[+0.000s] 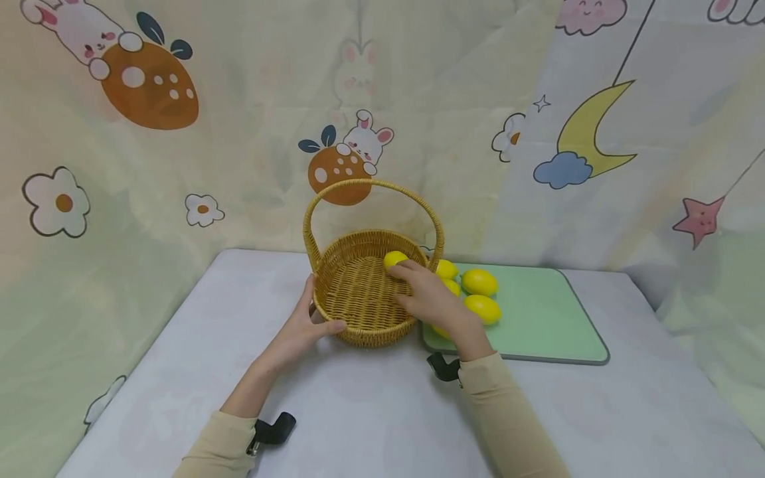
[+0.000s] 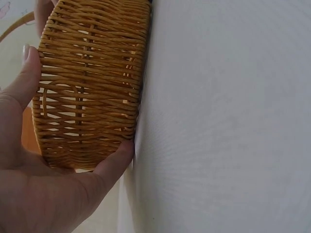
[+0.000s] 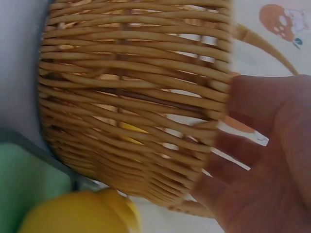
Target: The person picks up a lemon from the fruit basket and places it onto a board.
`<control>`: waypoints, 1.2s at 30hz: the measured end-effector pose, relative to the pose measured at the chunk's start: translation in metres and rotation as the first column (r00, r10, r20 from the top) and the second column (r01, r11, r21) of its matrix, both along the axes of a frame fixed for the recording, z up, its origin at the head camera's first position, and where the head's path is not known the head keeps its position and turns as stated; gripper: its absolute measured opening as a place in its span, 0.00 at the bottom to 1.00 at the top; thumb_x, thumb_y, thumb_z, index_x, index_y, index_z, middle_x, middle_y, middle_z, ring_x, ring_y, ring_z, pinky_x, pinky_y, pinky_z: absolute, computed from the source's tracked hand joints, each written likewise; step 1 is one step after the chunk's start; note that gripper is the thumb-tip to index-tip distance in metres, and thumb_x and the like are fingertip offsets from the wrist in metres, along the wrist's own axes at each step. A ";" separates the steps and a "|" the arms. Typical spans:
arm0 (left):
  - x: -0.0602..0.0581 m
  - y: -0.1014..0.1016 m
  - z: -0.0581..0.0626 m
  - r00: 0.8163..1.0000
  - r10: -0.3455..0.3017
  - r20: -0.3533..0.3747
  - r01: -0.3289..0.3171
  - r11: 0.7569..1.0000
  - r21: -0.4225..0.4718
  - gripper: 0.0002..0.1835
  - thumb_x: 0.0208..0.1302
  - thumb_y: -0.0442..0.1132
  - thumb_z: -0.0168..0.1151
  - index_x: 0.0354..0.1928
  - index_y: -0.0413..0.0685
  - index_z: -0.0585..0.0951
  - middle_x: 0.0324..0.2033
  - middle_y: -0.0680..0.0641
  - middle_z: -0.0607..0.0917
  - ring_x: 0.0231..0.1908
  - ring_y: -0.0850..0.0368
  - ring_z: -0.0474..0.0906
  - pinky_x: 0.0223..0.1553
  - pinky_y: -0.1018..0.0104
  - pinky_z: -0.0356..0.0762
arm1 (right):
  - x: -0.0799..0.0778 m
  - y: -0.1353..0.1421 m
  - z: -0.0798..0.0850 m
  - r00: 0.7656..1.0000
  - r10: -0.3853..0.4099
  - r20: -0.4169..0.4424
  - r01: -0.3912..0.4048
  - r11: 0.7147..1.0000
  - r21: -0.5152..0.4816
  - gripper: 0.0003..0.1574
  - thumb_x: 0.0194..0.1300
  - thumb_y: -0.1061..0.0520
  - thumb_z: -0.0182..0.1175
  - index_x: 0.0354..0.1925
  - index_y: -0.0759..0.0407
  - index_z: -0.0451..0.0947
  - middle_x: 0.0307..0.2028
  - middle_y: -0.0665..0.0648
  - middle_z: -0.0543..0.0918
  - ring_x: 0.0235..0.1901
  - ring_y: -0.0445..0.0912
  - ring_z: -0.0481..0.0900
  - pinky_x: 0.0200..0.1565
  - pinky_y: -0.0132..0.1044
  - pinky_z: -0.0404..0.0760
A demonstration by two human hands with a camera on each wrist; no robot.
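Note:
A round wicker basket (image 1: 364, 285) with a tall arched handle stands on the table. My left hand (image 1: 305, 315) holds its left side, thumb at the front rim; in the left wrist view that hand (image 2: 53, 189) spreads around the woven wall. Over the right rim, my right hand (image 1: 433, 299) reaches inside, its fingers on a yellow lemon (image 1: 394, 259) near the far right wall. In the right wrist view the wicker wall hides the fingertips of this hand (image 3: 262, 160), and a bit of yellow shows through the weave.
A green cutting board (image 1: 538, 318) with a grey edge lies right of the basket. Several lemons (image 1: 483, 309) rest on its left part, some behind my right arm. A white cloth covers the table (image 1: 370, 411), and a printed curtain (image 1: 251, 133) hangs behind.

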State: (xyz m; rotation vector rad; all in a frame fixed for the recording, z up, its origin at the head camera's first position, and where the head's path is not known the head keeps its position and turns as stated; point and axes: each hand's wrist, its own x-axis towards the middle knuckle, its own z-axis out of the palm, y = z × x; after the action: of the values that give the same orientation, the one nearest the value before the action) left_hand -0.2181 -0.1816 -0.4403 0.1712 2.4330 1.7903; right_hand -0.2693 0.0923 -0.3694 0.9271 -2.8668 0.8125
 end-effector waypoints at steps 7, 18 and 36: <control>0.003 0.000 0.004 1.000 0.011 0.016 -0.011 1.000 -0.014 0.63 0.59 0.53 0.71 0.74 0.81 0.26 0.79 0.58 0.31 0.79 0.44 0.32 0.72 0.29 0.34 | -0.017 -0.013 -0.012 0.999 -0.027 -0.028 0.027 1.000 0.007 0.39 0.66 0.59 0.62 0.73 0.56 0.64 0.70 0.60 0.68 0.68 0.55 0.69 0.67 0.52 0.72; 0.001 0.000 0.002 1.000 0.018 0.016 -0.018 1.000 -0.008 0.64 0.59 0.52 0.72 0.74 0.81 0.27 0.79 0.59 0.31 0.79 0.44 0.32 0.73 0.30 0.34 | -0.032 -0.037 -0.023 0.976 -0.219 -0.001 0.219 0.975 0.017 0.41 0.63 0.64 0.56 0.74 0.57 0.62 0.74 0.68 0.58 0.74 0.62 0.56 0.67 0.57 0.69; 0.003 0.003 0.003 1.000 0.023 -0.002 -0.023 1.000 -0.007 0.63 0.58 0.52 0.73 0.73 0.84 0.28 0.79 0.59 0.35 0.79 0.46 0.35 0.73 0.31 0.34 | -0.045 -0.044 -0.031 0.958 -0.264 -0.107 0.274 0.958 0.086 0.34 0.64 0.66 0.54 0.69 0.61 0.69 0.65 0.63 0.67 0.61 0.63 0.68 0.60 0.53 0.74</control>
State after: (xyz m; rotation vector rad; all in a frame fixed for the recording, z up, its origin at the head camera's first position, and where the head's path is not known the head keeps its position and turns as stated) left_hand -0.2149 -0.1788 -0.4369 0.1449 2.4525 1.7910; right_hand -0.3142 0.0484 -0.4002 0.5444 -2.8832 0.5879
